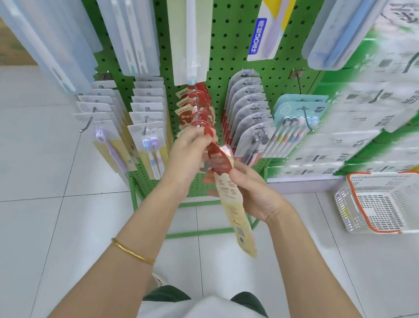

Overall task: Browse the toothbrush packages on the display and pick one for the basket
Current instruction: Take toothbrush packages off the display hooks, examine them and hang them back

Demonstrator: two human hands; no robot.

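A green pegboard display (218,52) carries rows of toothbrush packages on hooks. In front of its middle row of red and cream packages (197,106), I hold one such package (228,188), its printed back turned up and its long end pointing down toward me. My left hand (187,155) pinches its red top just below the hook. My right hand (255,189) grips its middle from the right side. A white plastic basket (371,222) with an orange rim stands on the floor at the right.
Grey-backed packages (246,115) and a pastel multi-brush pack (293,127) hang right of the red row, white cards (147,112) to its left. Stacked green and white paper goods (388,103) fill the shelf on the right. The floor is pale tile (37,188).
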